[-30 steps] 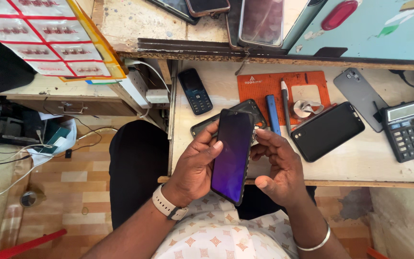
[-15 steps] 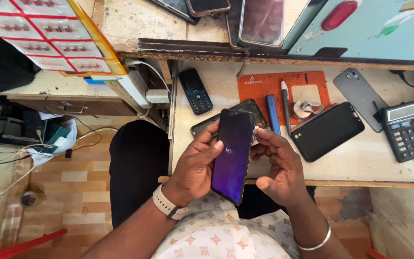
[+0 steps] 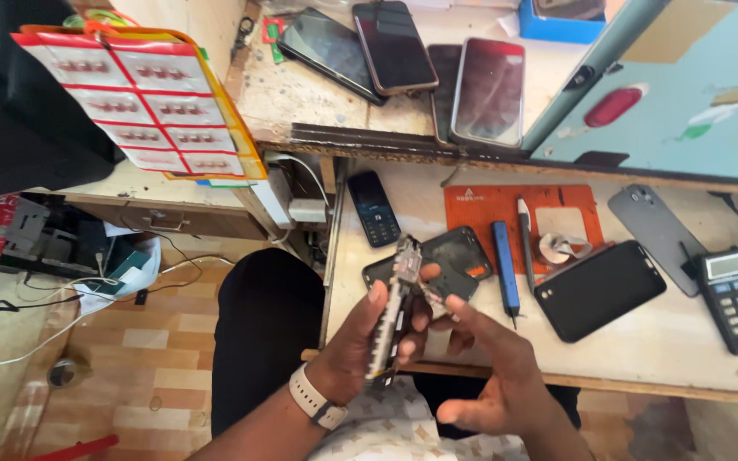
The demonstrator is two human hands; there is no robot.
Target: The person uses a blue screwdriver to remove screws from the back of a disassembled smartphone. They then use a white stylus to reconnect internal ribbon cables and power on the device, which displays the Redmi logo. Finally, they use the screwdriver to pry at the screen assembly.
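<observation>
Head view shows the left hand gripping a phone turned edge-on, its fingers wrapped round the back and the thumb pressed on the near side. The phone stands nearly upright, long axis running from the lap toward the tabletop, just over the near edge. The right hand lies just right of the phone, fingers spread and loose, fingertips close to its edge but holding nothing. Right of the phone lie a blue screwdriver, an orange mat and a black phone.
</observation>
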